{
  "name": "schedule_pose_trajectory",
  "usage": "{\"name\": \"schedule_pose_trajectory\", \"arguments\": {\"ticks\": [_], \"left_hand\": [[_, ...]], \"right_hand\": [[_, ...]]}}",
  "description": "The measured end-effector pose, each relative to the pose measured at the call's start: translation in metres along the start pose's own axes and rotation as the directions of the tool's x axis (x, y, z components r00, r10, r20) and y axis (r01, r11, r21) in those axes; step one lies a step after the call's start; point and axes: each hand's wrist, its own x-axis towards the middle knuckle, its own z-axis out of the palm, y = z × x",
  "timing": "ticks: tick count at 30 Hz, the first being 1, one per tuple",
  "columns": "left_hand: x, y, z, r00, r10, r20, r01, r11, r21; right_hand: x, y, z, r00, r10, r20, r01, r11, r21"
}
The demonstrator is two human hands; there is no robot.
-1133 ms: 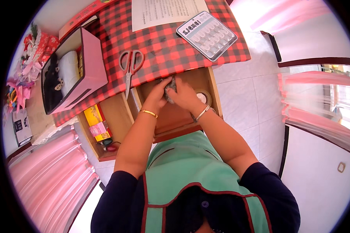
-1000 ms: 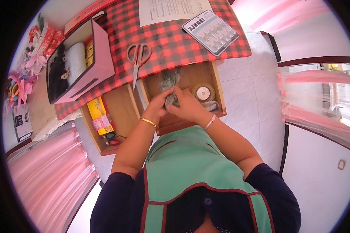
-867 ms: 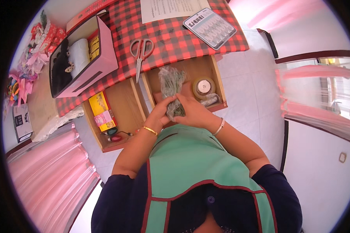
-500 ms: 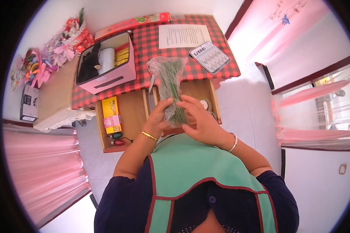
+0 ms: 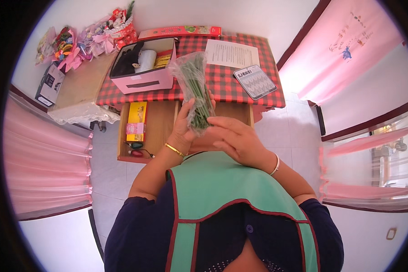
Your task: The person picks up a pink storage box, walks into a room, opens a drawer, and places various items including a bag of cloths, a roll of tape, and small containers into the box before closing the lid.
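Observation:
A clear plastic bag (image 5: 192, 75) full of thin green stems is held up over the open drawers, tilted a little to the left. My left hand (image 5: 183, 124) is wrapped round its lower half, thumb in front and fingertips showing at the far side. Beside the bag's bottom end is my right hand (image 5: 242, 141), its fingers stretched toward the stems and apart from the thumb. The fingertips come close to the plastic; whether they touch it I cannot tell.
A red-and-black checked table (image 5: 222, 93) carries a pink storage box (image 5: 145, 84), a printed sheet (image 5: 232, 53) and a blister card (image 5: 255, 82). The pulled-out left drawer (image 5: 161, 131) holds a yellow packet (image 5: 137, 113) and scissors-like handles (image 5: 136, 153). Wrapped bouquets (image 5: 84, 50) stand on the left.
The bag has tipped leftward and come slightly nearer, still in my left hand. My right hand has slid down and right, away from the stems' middle. The view has shifted.

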Motion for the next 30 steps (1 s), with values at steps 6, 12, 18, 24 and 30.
{"name": "schedule_pose_trajectory", "arguments": {"ticks": [6, 12, 18, 24, 30], "left_hand": [[-0.006, 0.001, 0.0, 0.995, -0.057, 0.081, 0.065, 0.994, -0.091], [-0.014, -0.011, 0.014, 0.991, -0.128, 0.036, 0.117, 0.968, 0.221], [-0.031, -0.013, 0.018, 0.957, -0.289, -0.012, 0.289, 0.957, 0.024], [-0.031, -0.011, 0.019, 0.953, -0.299, 0.052, 0.283, 0.937, 0.204], [-0.034, -0.013, 0.004, 0.989, -0.066, -0.132, 0.089, 0.98, 0.181]], "right_hand": [[-0.006, -0.004, -0.018, 0.964, -0.084, -0.253, 0.094, 0.995, 0.026], [-0.003, 0.003, -0.005, 0.992, -0.012, -0.128, 0.017, 0.999, 0.037], [0.011, 0.012, -0.002, 0.993, -0.059, -0.101, 0.039, 0.981, -0.189], [0.02, 0.01, 0.001, 0.846, 0.487, -0.218, -0.427, 0.863, 0.27], [0.027, 0.017, 0.02, 0.892, 0.444, -0.086, -0.435, 0.894, 0.104]]}}
